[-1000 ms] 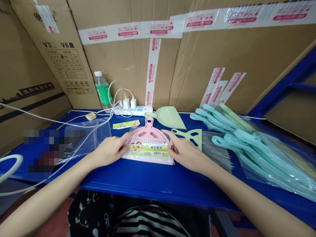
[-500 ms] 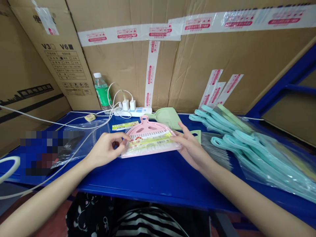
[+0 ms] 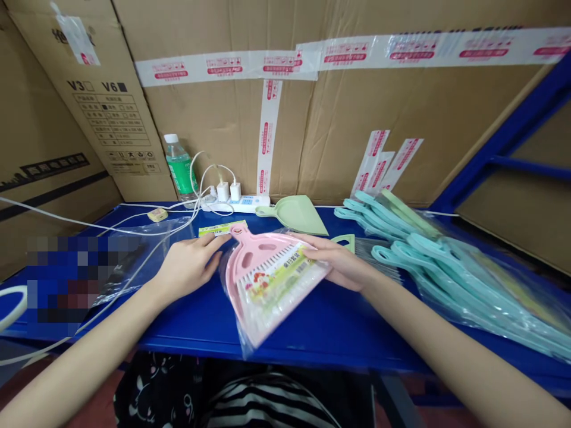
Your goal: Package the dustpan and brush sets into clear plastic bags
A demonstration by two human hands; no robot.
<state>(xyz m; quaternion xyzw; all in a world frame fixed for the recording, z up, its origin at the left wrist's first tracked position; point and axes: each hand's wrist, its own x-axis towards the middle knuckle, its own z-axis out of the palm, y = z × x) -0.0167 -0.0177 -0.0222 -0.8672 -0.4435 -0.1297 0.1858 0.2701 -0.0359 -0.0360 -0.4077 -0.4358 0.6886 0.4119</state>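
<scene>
A pink dustpan lies tilted in a clear plastic bag, its handle towards the upper left. On it is a pale-bristled brush behind a yellow-and-white printed label. My right hand is closed on the bagged dustpan's right edge, thumb over the label. My left hand is beside the dustpan handle, fingers stretched and the thumb apart; whether a fingertip touches the handle or bag I cannot tell. A yellow-green label strip lies just beyond the left fingers.
Behind lies a green dustpan; a green-handled brush is partly behind my right hand. Several turquoise handles in plastic cover the right side. A power strip, cables and a bottle stand along the cardboard wall.
The bagged dustpan has turned, its wide edge swinging down and nearer me. My left hand has let go of its left edge and lies near the handle. The right hand keeps hold.
</scene>
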